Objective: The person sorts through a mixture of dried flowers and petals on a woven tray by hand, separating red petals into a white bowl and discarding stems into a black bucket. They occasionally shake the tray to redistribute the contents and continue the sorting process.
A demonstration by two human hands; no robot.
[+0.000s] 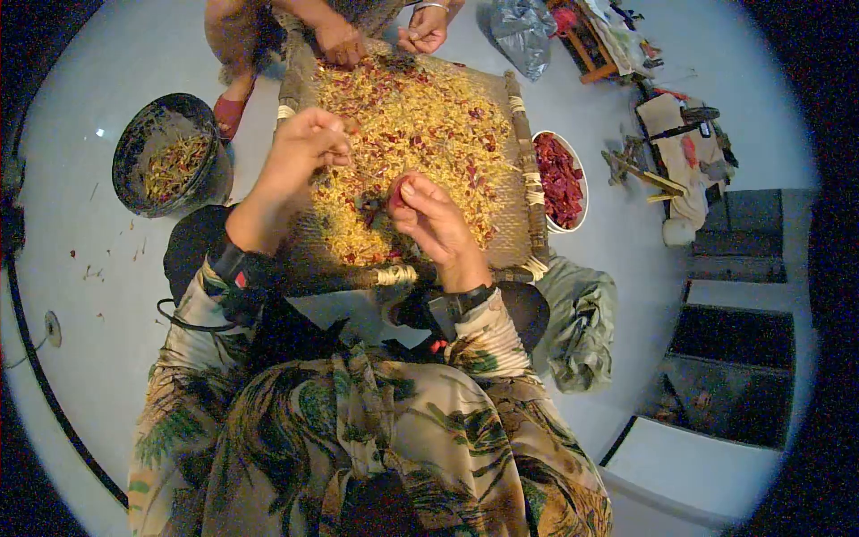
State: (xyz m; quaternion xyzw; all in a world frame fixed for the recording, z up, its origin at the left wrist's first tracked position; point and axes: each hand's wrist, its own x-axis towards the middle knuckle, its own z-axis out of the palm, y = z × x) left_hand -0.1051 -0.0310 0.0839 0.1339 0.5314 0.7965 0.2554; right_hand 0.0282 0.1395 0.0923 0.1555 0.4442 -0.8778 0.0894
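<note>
A woven tray (514, 192) framed with bound poles lies before me, spread with yellow seeds and dark red chili pieces (420, 134). Above its left side is my left hand (309, 148), its fingers closed in a pinch; what they hold, if anything, is too small and blurred to name. My right hand (436, 219) is over the near middle of the tray. Between its thumb and fingers it pinches a dark red dried chili (399, 193), partly covered by the fingertips.
Across the tray another person's two hands (340, 43) work at its far edge. A black bucket (121, 166) with stems and chili bits stands left. To the right are a white bowl (583, 192) of red chilies, a crumpled sack (582, 313) and a grey plastic bag (522, 36).
</note>
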